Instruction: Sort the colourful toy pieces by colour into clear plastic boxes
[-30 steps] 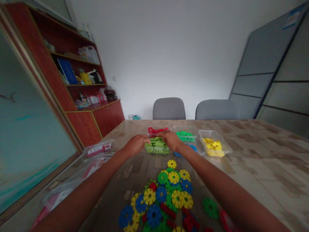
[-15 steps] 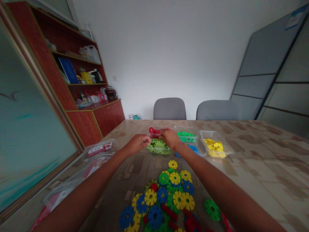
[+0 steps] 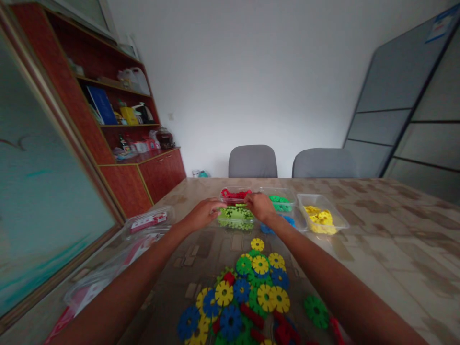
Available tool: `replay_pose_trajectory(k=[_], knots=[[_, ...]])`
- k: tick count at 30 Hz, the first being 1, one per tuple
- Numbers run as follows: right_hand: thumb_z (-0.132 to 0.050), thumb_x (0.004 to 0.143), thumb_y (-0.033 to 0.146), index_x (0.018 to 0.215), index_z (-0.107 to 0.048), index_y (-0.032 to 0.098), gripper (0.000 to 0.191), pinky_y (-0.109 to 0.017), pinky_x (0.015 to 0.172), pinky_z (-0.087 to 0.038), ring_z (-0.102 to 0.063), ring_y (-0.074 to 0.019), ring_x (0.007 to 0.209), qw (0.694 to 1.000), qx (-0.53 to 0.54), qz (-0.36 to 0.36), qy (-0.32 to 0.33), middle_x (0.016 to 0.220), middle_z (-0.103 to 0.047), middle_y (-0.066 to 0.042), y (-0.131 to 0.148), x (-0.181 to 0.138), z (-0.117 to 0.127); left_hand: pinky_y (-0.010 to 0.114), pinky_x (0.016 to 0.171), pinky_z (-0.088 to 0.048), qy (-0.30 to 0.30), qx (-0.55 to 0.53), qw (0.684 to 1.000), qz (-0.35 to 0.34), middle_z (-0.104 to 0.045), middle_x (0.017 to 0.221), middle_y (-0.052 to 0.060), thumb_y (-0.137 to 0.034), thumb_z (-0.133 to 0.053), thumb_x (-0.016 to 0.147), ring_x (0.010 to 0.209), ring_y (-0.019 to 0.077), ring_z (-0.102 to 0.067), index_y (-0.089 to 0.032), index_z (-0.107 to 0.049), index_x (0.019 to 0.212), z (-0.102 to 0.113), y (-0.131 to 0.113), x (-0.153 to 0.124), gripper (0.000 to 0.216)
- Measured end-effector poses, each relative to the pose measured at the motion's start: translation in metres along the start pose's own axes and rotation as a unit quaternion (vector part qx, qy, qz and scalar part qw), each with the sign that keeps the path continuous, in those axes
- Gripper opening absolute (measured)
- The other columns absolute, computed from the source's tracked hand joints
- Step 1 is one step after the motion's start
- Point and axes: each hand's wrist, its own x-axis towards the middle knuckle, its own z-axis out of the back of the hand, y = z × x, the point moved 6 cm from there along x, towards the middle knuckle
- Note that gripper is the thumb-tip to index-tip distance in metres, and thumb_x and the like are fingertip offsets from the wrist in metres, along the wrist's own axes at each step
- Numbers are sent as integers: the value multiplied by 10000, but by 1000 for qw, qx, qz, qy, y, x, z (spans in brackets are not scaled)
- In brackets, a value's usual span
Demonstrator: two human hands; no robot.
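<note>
My left hand (image 3: 204,214) reaches the left edge of a clear box of light green notched plastic pieces (image 3: 235,218), its thumb and fingers apart and nothing visible between them. At the box's right side, my right hand (image 3: 260,206) is closed, fingertips pinching a light green piece (image 3: 242,205) over the rim. Just behind stands a clear box with red pieces (image 3: 235,193). In front, a mixed heap of notched discs lies on the table, among them a yellow disc (image 3: 260,264), a blue disc (image 3: 230,322) and red pieces (image 3: 252,316).
Right of my hands are boxes of green discs (image 3: 281,203), blue discs (image 3: 288,221) and yellow discs (image 3: 319,220). Clear plastic packages (image 3: 149,220) lie along the table's left side. Two grey chairs (image 3: 252,162) stand behind the table (image 3: 388,230).
My left fingers have opened from a pinch at the green box. My right hand has shifted slightly right, and a light green piece now shows at its fingertips.
</note>
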Motion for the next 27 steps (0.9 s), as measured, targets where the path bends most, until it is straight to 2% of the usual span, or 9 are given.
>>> replay_pose_trajectory(k=[4, 7, 11, 16, 19, 23, 27], knots=[[-557, 921, 300, 1084, -603, 154, 224, -426, 860, -493, -601, -208, 991, 999, -29, 8, 11, 1122, -615, -70, 5, -1, 2, 225, 700, -431, 19, 5, 1000, -4, -689, 888, 31, -99, -542, 740, 755, 166, -605, -175, -703, 889, -2, 0, 6, 232], [-562, 918, 301, 1094, -600, 154, 233, -431, 866, -490, -596, -213, 1004, 999, -42, 13, 20, 1134, -609, -72, 9, 0, 1, 215, 653, -418, 26, 12, 1000, -2, -680, 830, 24, -106, -570, 730, 670, 146, -584, -163, -701, 889, -3, 0, 10, 214], [-553, 924, 302, 1100, -596, 156, 233, -415, 844, -504, -608, -202, 972, 998, -55, 6, 36, 1123, -613, -71, 9, 0, -1, 206, 642, -413, 35, 14, 999, -10, -669, 821, 25, -98, -557, 731, 667, 140, -589, -164, -706, 847, -1, -3, 11, 200], [-548, 927, 303, 1106, -594, 160, 234, -415, 846, -504, -605, -202, 978, 997, -60, 6, 51, 1133, -609, -72, 7, -2, -2, 216, 677, -418, 21, 16, 1000, -12, -663, 770, 23, -142, -528, 778, 710, 155, -601, -168, -692, 766, 15, -5, 9, 166], [-548, 926, 304, 1108, -594, 162, 235, -415, 848, -502, -604, -203, 980, 997, -58, 7, 58, 1136, -608, -73, 8, -2, -2, 224, 690, -424, 11, 18, 1000, -11, -673, 800, 30, -166, -509, 802, 720, 160, -597, -170, -696, 828, 20, -2, 6, 189], [-549, 925, 315, 1119, -588, 159, 252, -426, 852, -499, -603, -209, 987, 997, -57, 3, 61, 1139, -606, -73, 10, 0, -1, 222, 701, -438, 45, 7, 998, -36, -690, 932, 43, -166, -516, 801, 748, 160, -613, -182, -691, 988, 11, 0, 4, 256], [-550, 924, 319, 1144, -575, 161, 272, -429, 849, -500, -598, -214, 996, 997, -51, -9, 65, 1162, -593, -77, 9, 5, -3, 241, 730, -433, 67, 9, 996, -55, -677, 922, 53, -148, -528, 786, 794, 180, -610, -182, -703, 972, 4, -1, 7, 257]])
